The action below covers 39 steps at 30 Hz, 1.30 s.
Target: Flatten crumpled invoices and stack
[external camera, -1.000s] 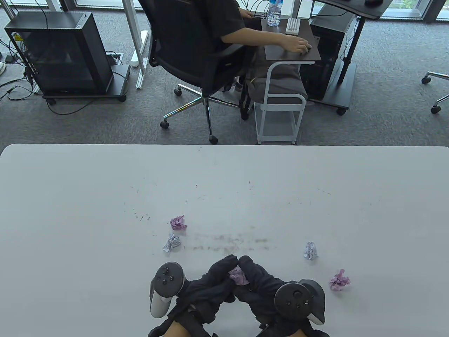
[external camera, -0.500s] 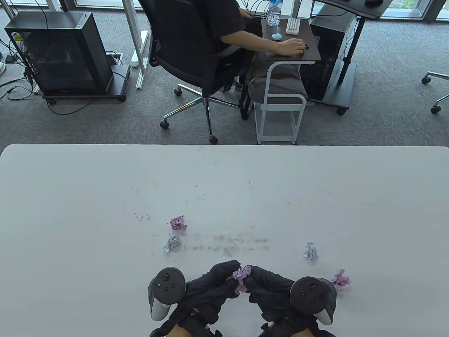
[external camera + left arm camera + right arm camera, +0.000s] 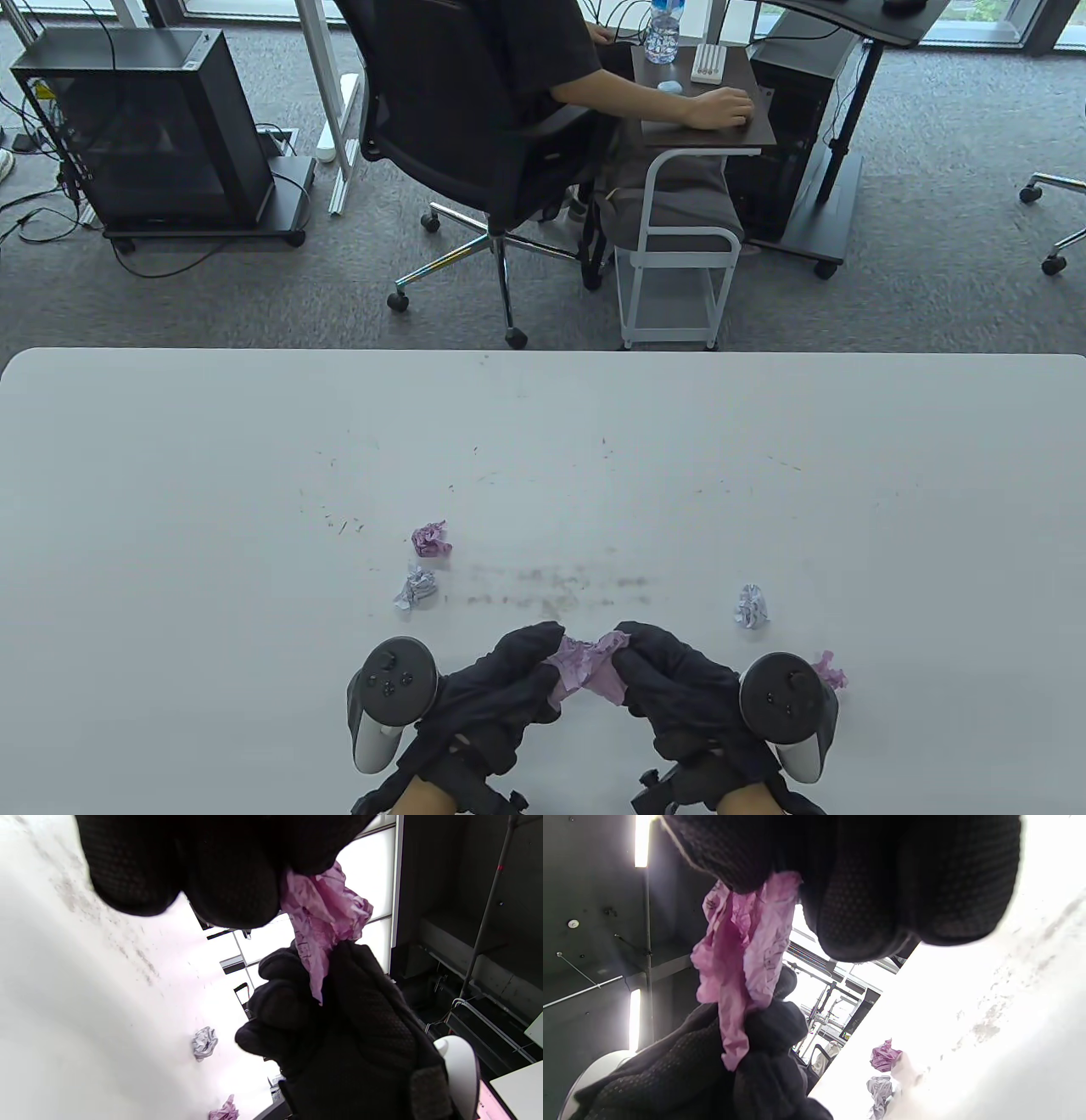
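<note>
- The pink invoice (image 3: 581, 666), half-opened and deeply creased, hangs stretched between both hands just above the desk's (image 3: 543, 441) near edge.
- It looks light, thin and easily torn; best pulled gently by opposite edges.
- The left hand (image 3: 501, 688) pinches its left side, the right hand (image 3: 679, 688) its right.
- Four crumpled balls wait: a pink one (image 3: 431, 539) and a white one (image 3: 415, 588) left of centre, another white one (image 3: 751, 605) and another pink one (image 3: 830, 671) toward the right.

The white desk (image 3: 170, 475) carried four crumpled paper balls. A pink ball (image 3: 431, 539) and a pale grey ball (image 3: 415, 588) lay near each other left of centre. Another pale grey ball (image 3: 751, 606) and a partly hidden pink one (image 3: 832, 673) lay on the right. Dark smudges (image 3: 560, 588) marked the surface between.
</note>
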Each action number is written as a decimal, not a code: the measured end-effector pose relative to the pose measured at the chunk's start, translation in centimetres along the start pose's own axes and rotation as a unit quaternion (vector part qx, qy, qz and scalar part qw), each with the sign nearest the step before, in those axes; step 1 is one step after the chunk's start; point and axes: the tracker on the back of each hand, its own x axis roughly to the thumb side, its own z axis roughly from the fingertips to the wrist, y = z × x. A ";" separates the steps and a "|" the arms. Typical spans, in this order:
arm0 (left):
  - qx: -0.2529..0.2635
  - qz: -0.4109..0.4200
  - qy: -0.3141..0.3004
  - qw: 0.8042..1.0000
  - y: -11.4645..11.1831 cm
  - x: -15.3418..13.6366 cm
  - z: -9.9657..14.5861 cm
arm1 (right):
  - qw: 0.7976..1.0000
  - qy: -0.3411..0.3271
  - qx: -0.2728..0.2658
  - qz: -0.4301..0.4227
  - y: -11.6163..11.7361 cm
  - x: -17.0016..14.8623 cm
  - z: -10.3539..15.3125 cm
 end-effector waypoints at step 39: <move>-0.066 -0.025 -0.031 0.997 -1.4 -0.1 -0.5 | 0.988 -0.045 0.108 0.097 2.3 1.3 -0.2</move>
